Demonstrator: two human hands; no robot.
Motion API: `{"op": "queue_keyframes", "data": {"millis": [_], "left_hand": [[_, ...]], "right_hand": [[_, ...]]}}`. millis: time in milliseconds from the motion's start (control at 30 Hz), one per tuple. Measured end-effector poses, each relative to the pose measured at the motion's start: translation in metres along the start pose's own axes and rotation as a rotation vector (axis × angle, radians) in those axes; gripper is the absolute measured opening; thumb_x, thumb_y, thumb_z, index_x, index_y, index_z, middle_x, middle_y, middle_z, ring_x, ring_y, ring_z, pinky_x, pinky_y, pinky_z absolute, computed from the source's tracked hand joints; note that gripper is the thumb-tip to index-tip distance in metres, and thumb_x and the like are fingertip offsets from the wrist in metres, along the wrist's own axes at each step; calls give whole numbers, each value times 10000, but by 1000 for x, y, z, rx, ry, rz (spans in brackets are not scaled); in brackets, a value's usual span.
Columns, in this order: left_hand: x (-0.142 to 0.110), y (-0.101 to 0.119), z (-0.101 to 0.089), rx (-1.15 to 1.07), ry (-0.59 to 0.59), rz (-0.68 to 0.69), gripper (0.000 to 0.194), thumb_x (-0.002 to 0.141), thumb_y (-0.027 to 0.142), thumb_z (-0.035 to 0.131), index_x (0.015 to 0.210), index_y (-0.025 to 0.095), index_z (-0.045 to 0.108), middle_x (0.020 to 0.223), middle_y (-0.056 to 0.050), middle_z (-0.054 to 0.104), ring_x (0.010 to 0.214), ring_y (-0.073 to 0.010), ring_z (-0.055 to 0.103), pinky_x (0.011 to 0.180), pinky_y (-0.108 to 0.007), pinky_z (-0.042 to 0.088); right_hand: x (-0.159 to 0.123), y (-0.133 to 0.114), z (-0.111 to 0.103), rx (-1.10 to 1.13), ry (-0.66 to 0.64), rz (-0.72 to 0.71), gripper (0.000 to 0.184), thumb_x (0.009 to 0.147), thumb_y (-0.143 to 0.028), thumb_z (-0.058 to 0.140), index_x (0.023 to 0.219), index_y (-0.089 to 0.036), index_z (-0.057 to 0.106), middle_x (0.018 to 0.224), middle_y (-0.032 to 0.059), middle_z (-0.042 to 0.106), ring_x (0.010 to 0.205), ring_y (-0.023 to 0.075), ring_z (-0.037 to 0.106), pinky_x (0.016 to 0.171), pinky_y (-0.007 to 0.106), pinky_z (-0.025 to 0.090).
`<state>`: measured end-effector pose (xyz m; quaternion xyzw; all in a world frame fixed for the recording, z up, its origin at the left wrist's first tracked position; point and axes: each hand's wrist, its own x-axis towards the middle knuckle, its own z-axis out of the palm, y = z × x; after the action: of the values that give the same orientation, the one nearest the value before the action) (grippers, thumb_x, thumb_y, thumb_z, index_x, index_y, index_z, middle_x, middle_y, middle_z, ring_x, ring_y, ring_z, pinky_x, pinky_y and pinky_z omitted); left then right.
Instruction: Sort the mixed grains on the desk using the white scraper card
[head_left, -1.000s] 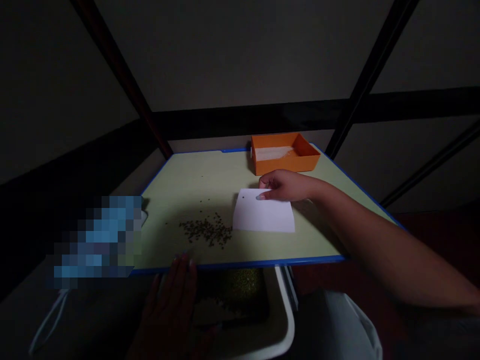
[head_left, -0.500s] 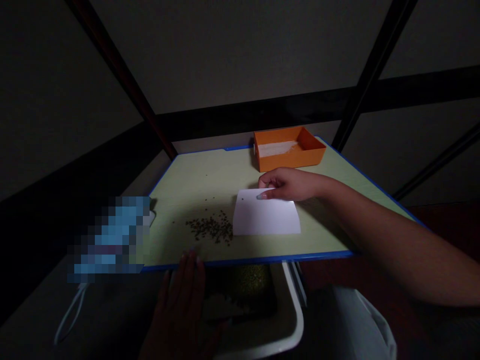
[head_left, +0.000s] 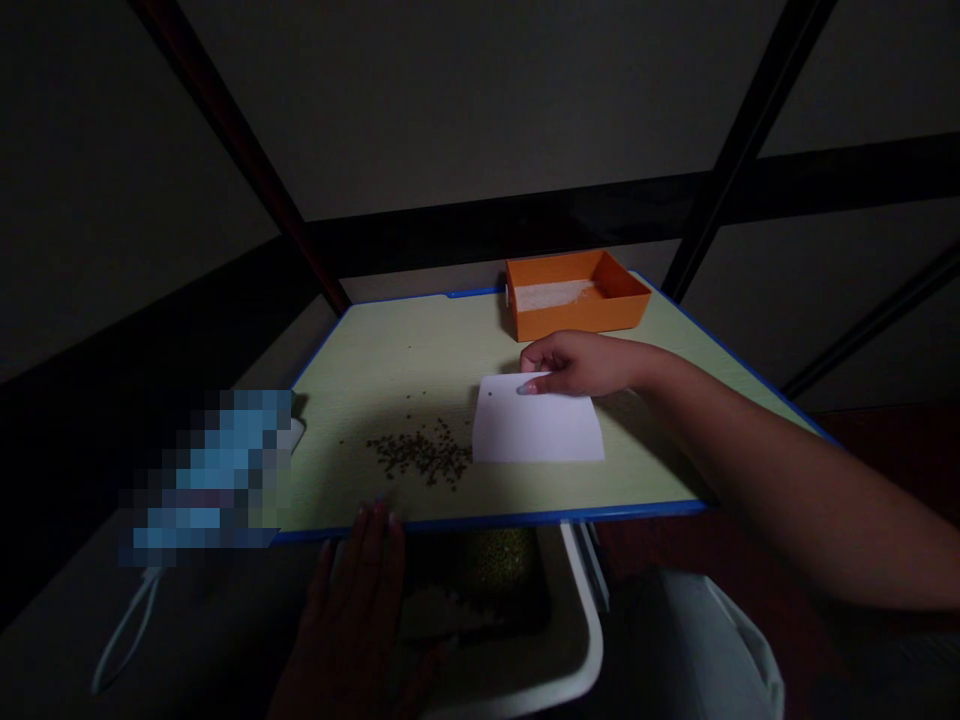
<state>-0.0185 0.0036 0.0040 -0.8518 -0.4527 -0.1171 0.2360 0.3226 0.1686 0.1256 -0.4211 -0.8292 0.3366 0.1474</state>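
Note:
My right hand [head_left: 562,365] pinches the top edge of a white card [head_left: 536,428], thumb on its near face. A single dark speck shows near the card's upper left corner. Just left of the card, small dark seeds or grains [head_left: 424,455] lie scattered in a loose patch on the pale green board [head_left: 390,330]. In deep shadow, my left hand [head_left: 349,610] is stretched out with its fingertips at the board's blue front edge, holding nothing that I can see.
An orange tray [head_left: 574,318] with pale powdery material inside stands at the back right. Below the front edge sits a white-rimmed tub [head_left: 592,640] with dark and yellowish contents. A pixelated blue item [head_left: 217,470] with a cord loop lies at the left.
The card has shifted slightly right and away from me, leaving a little more space beside the grains. The left hand stays at the edge; the view has drifted slightly.

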Motion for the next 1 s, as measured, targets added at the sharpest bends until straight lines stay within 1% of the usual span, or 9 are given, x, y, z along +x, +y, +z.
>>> {"op": "queue_keyframes", "data": {"millis": [100,267,367,467,633,767,933,1000], "left_hand": [[0,-5,1,9,13,46,909,883,702,310,1514,52,231,1680,-188,185,1578,-279,124,1257,-437,131],[2,-6,-1,15,6,65,902,888,672,346,1498,15,252,1691,-199,125,1583,-291,86,1271,-423,74],[2,-5,-1,11,13,69,905,886,680,338,1490,9,273,1688,-202,145,1583,-292,88,1274,-417,57],[2,-4,-1,0,17,60,902,884,674,353,1498,20,262,1682,-201,176,1581,-288,106,1277,-422,64],[1,-5,-1,-23,10,57,894,883,659,371,1506,31,248,1683,-193,179,1583,-291,101,1279,-420,70],[0,-5,0,-24,12,49,905,886,683,347,1505,31,249,1688,-187,156,1583,-278,100,1275,-411,72],[0,-1,-1,-36,2,10,870,901,669,311,1519,63,224,1672,-186,221,1575,-278,145,1264,-440,134],[2,2,-3,-43,-6,-16,860,911,666,277,1520,62,216,1670,-191,228,1573,-283,152,1265,-452,135]], "right_hand": [[0,3,-2,6,3,-3,192,865,-338,617,753,-199,548,639,-43,476,608,119,426,587,284,316],[0,4,-3,14,8,1,185,876,-334,579,757,-199,536,643,-44,469,593,113,426,571,276,319],[0,2,-2,1,9,6,191,865,-325,592,735,-198,536,627,-44,469,585,111,422,570,275,316],[0,1,0,-5,16,12,176,864,-310,590,740,-197,537,627,-42,471,586,113,427,567,273,318],[1,-3,6,2,20,10,171,872,-315,586,757,-197,540,625,-45,465,587,113,423,564,270,310],[1,-9,12,12,14,-7,178,871,-329,596,760,-200,546,610,-51,449,585,115,408,573,278,303],[0,-10,13,26,22,-4,173,872,-325,594,760,-199,556,606,-49,466,592,118,412,585,286,304],[0,-9,13,36,37,10,178,869,-319,598,747,-198,554,603,-46,476,592,118,417,585,287,303]]}}
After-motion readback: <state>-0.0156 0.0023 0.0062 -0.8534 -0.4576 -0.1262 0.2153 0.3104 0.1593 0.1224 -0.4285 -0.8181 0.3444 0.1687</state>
